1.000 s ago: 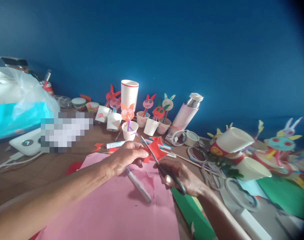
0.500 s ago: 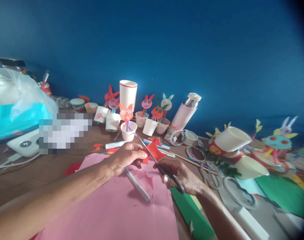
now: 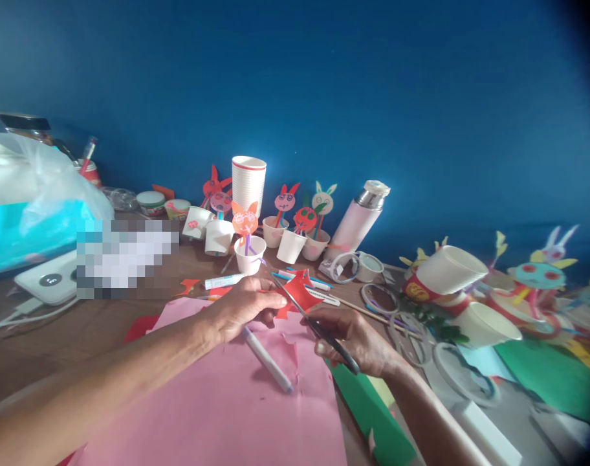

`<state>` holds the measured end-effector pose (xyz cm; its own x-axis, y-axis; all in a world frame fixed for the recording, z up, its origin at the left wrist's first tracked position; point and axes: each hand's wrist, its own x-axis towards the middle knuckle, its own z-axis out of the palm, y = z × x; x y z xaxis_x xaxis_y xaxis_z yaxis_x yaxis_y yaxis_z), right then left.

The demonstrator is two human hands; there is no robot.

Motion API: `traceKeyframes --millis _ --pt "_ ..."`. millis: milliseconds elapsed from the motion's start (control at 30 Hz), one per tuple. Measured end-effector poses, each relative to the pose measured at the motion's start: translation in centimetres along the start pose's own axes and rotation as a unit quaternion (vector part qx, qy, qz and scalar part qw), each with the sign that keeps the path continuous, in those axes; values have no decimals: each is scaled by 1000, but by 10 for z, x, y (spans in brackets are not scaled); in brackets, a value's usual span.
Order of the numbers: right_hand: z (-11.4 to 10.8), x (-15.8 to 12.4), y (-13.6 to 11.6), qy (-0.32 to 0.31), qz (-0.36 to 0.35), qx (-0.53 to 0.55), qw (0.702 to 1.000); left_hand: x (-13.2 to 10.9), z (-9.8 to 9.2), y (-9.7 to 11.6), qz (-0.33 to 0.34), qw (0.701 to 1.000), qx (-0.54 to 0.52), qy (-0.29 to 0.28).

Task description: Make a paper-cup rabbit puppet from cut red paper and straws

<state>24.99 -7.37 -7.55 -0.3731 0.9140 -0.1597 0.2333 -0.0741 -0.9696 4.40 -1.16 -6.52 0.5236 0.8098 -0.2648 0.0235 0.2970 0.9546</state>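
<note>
Through the head view, the only one I have, I take the pink sheet [image 3: 217, 401] as my landmark. The red paper [image 3: 307, 294] is held up over its far edge, towards the far right corner. My left hand [image 3: 256, 303] pinches the paper's left side between thumb and fingers; my right hand [image 3: 356, 336] is wrapped around the handles of the scissors [image 3: 324, 334]. Their long axis slants from the right hand away and leftward over the paper, so the paper lies ahead and left of that hand, with the left hand nearer, touching it. The blades look almost in one line; I cannot tell whether they are parted. The paper is bright orange-red, irregular, with pointed corners and a jagged lower edge, its left part hidden by my fingers.
</note>
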Motion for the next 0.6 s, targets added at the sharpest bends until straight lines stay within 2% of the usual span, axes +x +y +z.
traceKeyframes --millis 267,433,600 --pt "-1 0 0 1 1 -3 1000 4 -7 -6 7 1000 -11 -27" --pt "0 -2 -4 7 0 3 1000 1 -7 -1 -12 998 -32 -50" --pt "2 0 2 4 -17 -4 1000 4 -8 -1 -14 998 -35 -39"
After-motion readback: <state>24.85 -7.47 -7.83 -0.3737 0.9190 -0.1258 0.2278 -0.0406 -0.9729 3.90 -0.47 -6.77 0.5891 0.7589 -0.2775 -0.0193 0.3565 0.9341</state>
